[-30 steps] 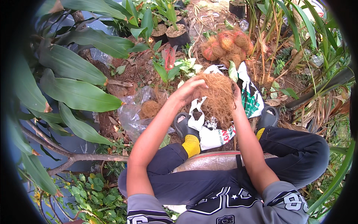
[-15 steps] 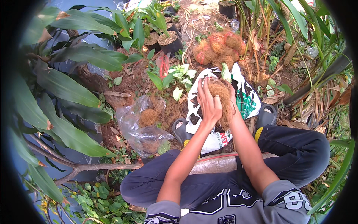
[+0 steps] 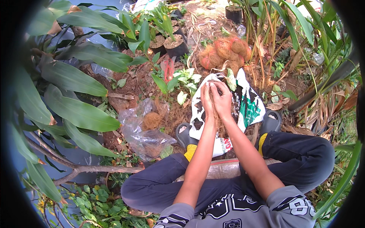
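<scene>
Wiry brown fibre (image 3: 221,128) is pressed between the cupped left hand (image 3: 207,100) and cupped right hand (image 3: 222,100), over a crumpled white plastic bag (image 3: 219,146).

daylight falls on brown soil (image 3: 141,84), with broad green leaves (image 3: 81,112) along the left side.

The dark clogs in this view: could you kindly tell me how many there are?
2: one clog beside the white bag on its left, the other clog on its right.
</scene>
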The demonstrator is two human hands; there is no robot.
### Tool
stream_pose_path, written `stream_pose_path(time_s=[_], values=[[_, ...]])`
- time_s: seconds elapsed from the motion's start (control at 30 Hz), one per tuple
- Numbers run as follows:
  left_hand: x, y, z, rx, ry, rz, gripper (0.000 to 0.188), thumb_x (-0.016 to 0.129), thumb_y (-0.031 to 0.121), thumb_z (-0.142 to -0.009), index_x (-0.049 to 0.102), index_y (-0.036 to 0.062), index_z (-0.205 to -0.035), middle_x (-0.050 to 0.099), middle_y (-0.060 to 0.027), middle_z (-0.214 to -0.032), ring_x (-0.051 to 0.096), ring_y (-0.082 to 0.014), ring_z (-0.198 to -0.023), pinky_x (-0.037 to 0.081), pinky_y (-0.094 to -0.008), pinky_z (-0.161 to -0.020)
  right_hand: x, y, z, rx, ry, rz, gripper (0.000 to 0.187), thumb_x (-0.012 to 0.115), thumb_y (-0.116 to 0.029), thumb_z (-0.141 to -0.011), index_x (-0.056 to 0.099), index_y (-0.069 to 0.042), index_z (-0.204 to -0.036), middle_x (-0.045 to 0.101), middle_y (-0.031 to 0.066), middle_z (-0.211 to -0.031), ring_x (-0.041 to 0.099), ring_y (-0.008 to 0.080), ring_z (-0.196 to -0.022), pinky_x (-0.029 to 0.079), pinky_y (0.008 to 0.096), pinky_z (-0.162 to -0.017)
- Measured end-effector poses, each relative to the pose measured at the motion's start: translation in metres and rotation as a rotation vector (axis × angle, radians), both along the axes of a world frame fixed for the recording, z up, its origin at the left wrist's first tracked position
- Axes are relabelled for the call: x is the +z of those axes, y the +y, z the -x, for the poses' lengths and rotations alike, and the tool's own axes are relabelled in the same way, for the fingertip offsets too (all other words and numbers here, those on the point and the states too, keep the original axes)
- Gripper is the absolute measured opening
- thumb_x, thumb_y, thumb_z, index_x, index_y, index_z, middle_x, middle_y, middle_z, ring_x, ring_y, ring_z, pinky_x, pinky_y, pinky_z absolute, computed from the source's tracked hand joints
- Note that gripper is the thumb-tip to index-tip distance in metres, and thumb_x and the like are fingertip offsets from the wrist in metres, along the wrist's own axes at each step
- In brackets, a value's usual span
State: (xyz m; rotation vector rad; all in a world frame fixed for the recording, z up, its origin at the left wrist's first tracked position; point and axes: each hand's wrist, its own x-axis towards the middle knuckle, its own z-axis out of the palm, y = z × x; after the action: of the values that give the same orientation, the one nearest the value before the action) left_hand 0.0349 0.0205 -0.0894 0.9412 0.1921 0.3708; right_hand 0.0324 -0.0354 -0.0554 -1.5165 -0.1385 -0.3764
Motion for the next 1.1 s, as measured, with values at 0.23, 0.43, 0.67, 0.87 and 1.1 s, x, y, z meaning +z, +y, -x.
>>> stream_pose_path(time_s=[0.23,0.43,0.67,0.87,1.1], values=[[-0.027,0.019,0.007,-0.147,-0.156,0.333,0.027,0.039,0.025,-0.101,0.057,0.0071,-0.110,0.060,-0.0051,-0.105,0.057,-0.0160,-0.096,0.046,-0.0299,-0.087,-0.007,0.013,0.010,0.027,-0.103,0.159,0.022,0.057,-0.017,-0.091,0.067,-0.002,-0.103,0.065,0.0161,-0.104,0.061,0.0325,-0.102,0.047,0.0374,-0.088],[-0.054,0.030,-0.006,-0.116,-0.266,0.722,0.041,0.038,0.037,-0.098,0.057,0.0041,-0.116,0.062,-0.0108,-0.112,0.060,-0.0239,-0.098,0.047,-0.0357,-0.090,0.010,0.020,0.023,0.156,-0.222,0.594,0.038,0.055,-0.028,-0.092,0.058,-0.012,-0.126,0.051,0.0222,-0.129,0.042,0.0424,-0.126,0.033,0.0478,-0.106],[0.005,0.069,0.004,-0.260,-0.326,0.872,0.045,0.052,0.035,-0.092,0.052,0.0008,-0.122,0.059,-0.0147,-0.116,0.056,-0.0299,-0.108,0.046,-0.0437,-0.095,0.028,-0.001,0.012,0.059,-0.160,0.245,0.040,0.053,-0.027,-0.094,0.055,-0.002,-0.124,0.056,0.0192,-0.123,0.052,0.0333,-0.116,0.039,0.0391,-0.099],[0.037,0.090,-0.023,0.020,-0.324,0.954,0.041,0.062,0.033,-0.085,0.060,-0.0006,-0.107,0.064,-0.0133,-0.101,0.060,-0.0310,-0.095,0.050,-0.0447,-0.088,-0.065,0.009,0.032,-0.014,-0.212,0.033,0.099,0.046,-0.072,-0.083,0.025,0.006,-0.142,0.034,0.0230,-0.142,0.033,0.0338,-0.134,0.024,0.0439,-0.111],[0.009,0.072,-0.010,-0.252,-0.179,0.766,0.035,0.052,0.037,-0.090,0.061,0.0089,-0.109,0.065,-0.0087,-0.097,0.062,-0.0242,-0.091,0.052,-0.0392,-0.085,-0.065,0.038,0.044,0.435,-0.011,-0.102,0.119,0.074,-0.054,-0.070,0.004,0.001,-0.149,0.023,0.0255,-0.149,0.027,0.0333,-0.138,0.022,0.0415,-0.113]])
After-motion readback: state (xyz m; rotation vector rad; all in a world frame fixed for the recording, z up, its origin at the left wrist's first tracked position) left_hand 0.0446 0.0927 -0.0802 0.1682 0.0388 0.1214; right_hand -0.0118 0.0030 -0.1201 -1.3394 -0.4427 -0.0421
